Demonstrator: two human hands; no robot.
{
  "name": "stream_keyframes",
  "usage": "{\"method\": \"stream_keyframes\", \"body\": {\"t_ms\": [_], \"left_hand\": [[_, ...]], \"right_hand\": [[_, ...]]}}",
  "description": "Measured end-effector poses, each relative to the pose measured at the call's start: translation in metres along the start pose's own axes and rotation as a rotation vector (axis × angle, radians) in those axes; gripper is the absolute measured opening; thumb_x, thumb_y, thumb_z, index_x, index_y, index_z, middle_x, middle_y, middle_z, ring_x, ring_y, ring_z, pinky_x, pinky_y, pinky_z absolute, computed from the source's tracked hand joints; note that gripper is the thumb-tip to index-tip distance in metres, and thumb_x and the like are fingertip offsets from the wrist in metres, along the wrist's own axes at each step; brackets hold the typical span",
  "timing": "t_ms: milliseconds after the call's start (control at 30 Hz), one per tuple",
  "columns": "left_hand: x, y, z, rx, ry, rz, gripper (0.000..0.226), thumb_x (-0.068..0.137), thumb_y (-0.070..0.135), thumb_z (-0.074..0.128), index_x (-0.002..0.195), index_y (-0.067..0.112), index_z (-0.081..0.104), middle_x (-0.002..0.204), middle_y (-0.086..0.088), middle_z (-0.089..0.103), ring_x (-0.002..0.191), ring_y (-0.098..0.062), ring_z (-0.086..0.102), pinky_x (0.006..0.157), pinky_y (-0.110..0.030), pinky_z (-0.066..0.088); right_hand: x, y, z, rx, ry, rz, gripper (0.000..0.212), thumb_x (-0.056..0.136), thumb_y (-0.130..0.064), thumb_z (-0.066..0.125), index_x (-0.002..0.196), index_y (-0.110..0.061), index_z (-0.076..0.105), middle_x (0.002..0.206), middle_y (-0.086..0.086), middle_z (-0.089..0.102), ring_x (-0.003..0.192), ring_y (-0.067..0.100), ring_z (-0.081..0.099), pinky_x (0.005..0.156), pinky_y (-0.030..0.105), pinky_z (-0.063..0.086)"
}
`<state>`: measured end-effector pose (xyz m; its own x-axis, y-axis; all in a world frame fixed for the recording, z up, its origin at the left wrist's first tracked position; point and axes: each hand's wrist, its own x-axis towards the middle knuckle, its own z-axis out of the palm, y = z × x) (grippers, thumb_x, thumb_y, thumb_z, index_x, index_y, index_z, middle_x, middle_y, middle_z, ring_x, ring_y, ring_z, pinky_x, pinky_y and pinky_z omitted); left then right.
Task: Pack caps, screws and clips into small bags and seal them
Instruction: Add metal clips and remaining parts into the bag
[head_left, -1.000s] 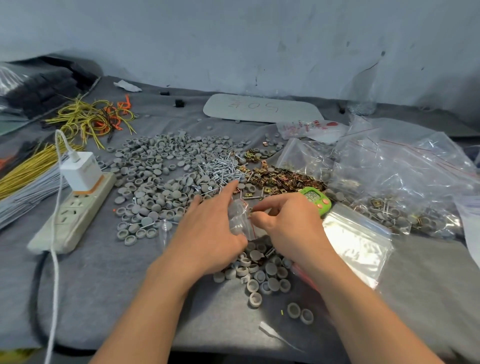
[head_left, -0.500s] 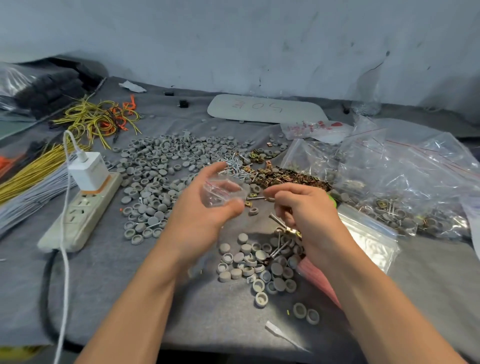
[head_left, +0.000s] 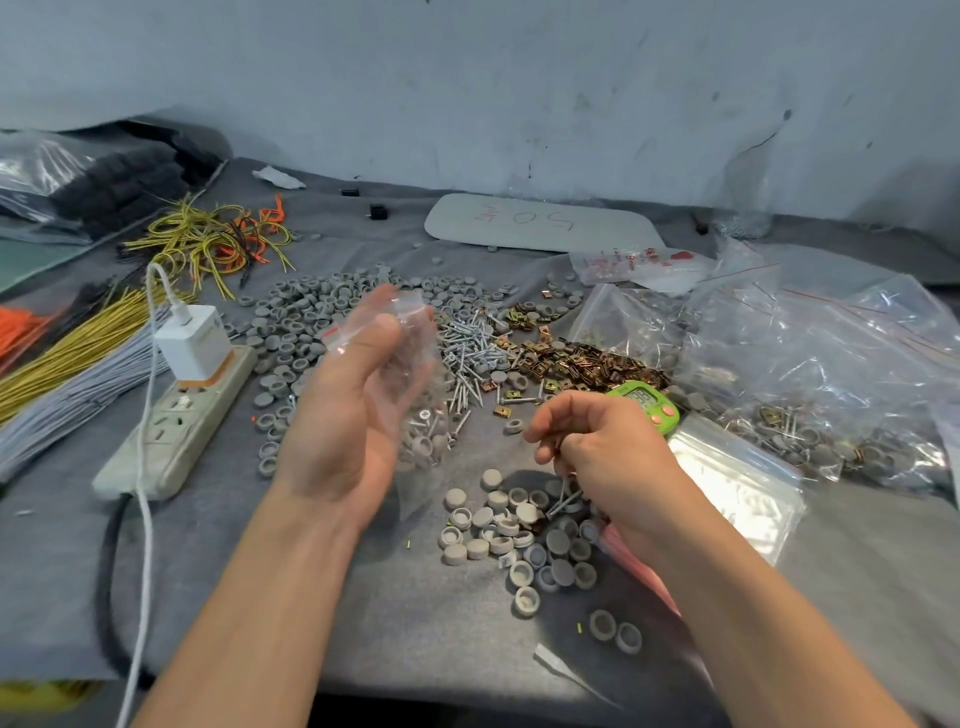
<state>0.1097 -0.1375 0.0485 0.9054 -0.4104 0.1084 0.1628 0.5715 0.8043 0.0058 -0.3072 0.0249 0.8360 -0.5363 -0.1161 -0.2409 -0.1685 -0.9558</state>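
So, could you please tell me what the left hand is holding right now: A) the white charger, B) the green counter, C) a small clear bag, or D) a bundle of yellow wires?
C: the left hand grips a small clear bag with grey caps in its bottom, while the right hand pinches a few screws.

The grey table (head_left: 363, 613) carries caps (head_left: 301, 317), screws (head_left: 470, 353) and clips (head_left: 582, 358) at centre, a power strip (head_left: 176, 421) left, clear bags (head_left: 831, 364) right.
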Motion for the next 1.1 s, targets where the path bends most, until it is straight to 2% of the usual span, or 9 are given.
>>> {"method": "stream_keyframes", "body": {"t_ms": [100, 200, 267, 367, 433, 567, 800, 1000, 1100], "left_hand": [[0.000, -0.003, -0.001, 0.237, 0.091, 0.203, 0.055, 0.084, 0.019, 0.075, 0.135, 0.023, 0.055, 0.108, 0.009, 0.076, 0.104, -0.008, 0.071, 0.085, -0.025, 0.058], [-0.004, -0.016, 0.000, 0.857, 0.101, 0.414, 0.066, 0.086, 0.020, 0.079, 0.138, 0.046, 0.047, 0.113, 0.021, 0.069, 0.094, -0.001, 0.070, 0.072, -0.023, 0.060], [-0.008, -0.031, 0.006, 1.199, -0.004, 0.326, 0.085, 0.082, 0.023, 0.082, 0.142, 0.058, 0.034, 0.118, 0.022, 0.063, 0.091, -0.008, 0.069, 0.078, -0.032, 0.060], [-0.012, -0.047, 0.013, 1.447, -0.141, 0.167, 0.103, 0.077, 0.026, 0.085, 0.149, 0.058, 0.019, 0.123, 0.012, 0.059, 0.108, -0.017, 0.061, 0.094, -0.043, 0.055], [-0.011, -0.050, 0.015, 1.478, -0.195, 0.147, 0.105, 0.076, 0.029, 0.086, 0.150, 0.056, 0.017, 0.121, 0.012, 0.060, 0.116, -0.018, 0.056, 0.100, -0.044, 0.050], [-0.011, -0.048, 0.017, 1.448, -0.237, 0.113, 0.106, 0.075, 0.025, 0.084, 0.149, 0.060, 0.017, 0.122, 0.018, 0.060, 0.114, -0.015, 0.056, 0.098, -0.044, 0.052], [-0.015, -0.045, 0.018, 1.373, -0.246, 0.125, 0.107, 0.076, 0.010, 0.079, 0.144, 0.068, 0.020, 0.117, 0.011, 0.063, 0.096, -0.015, 0.065, 0.083, -0.043, 0.058], [-0.010, -0.047, 0.009, 1.302, -0.196, 0.222, 0.104, 0.075, 0.004, 0.079, 0.144, 0.064, 0.029, 0.104, 0.021, 0.066, 0.080, 0.003, 0.065, 0.062, -0.013, 0.047], [-0.008, -0.045, 0.006, 1.211, -0.118, 0.251, 0.105, 0.073, 0.010, 0.089, 0.143, 0.064, 0.032, 0.101, 0.026, 0.067, 0.079, 0.009, 0.066, 0.057, -0.012, 0.050]], "right_hand": [[-0.001, -0.001, 0.001, 0.038, -0.006, -0.025, 0.054, 0.077, 0.029, 0.035, 0.075, -0.010, 0.072, 0.070, 0.006, 0.073, 0.062, 0.013, 0.062, 0.061, 0.029, 0.049], [-0.001, -0.002, 0.004, 0.153, -0.008, -0.046, 0.053, 0.084, 0.031, 0.038, 0.086, -0.008, 0.074, 0.087, 0.010, 0.079, 0.080, 0.015, 0.075, 0.069, 0.026, 0.061], [-0.002, -0.002, 0.005, 0.205, 0.001, -0.064, 0.050, 0.091, 0.026, 0.044, 0.101, -0.013, 0.075, 0.096, 0.005, 0.080, 0.089, 0.015, 0.077, 0.073, 0.028, 0.064], [-0.003, -0.003, 0.005, 0.184, 0.052, -0.111, 0.037, 0.093, 0.015, 0.059, 0.105, -0.016, 0.075, 0.091, -0.001, 0.081, 0.083, 0.015, 0.078, 0.068, 0.026, 0.063], [-0.002, -0.003, 0.004, 0.115, 0.091, -0.129, 0.028, 0.092, 0.009, 0.066, 0.097, -0.017, 0.077, 0.083, -0.001, 0.080, 0.073, 0.015, 0.078, 0.065, 0.027, 0.062], [-0.001, -0.005, 0.003, -0.031, 0.126, -0.160, 0.020, 0.085, -0.002, 0.078, 0.084, -0.022, 0.078, 0.071, -0.005, 0.077, 0.055, 0.010, 0.069, 0.054, 0.026, 0.054], [-0.001, -0.007, 0.011, -0.050, 0.092, -0.191, 0.022, 0.077, -0.003, 0.081, 0.082, -0.024, 0.081, 0.072, -0.006, 0.078, 0.066, 0.009, 0.075, 0.060, 0.025, 0.055], [0.001, -0.011, 0.010, 0.117, -0.015, -0.179, 0.014, 0.083, -0.005, 0.082, 0.086, -0.019, 0.083, 0.067, -0.003, 0.075, 0.043, 0.000, 0.057, 0.044, 0.008, 0.039], [0.007, -0.012, -0.007, 0.114, 0.168, -0.190, 0.018, 0.081, -0.006, 0.084, 0.080, -0.024, 0.082, 0.074, -0.003, 0.078, 0.056, 0.001, 0.067, 0.053, 0.013, 0.047]]}}
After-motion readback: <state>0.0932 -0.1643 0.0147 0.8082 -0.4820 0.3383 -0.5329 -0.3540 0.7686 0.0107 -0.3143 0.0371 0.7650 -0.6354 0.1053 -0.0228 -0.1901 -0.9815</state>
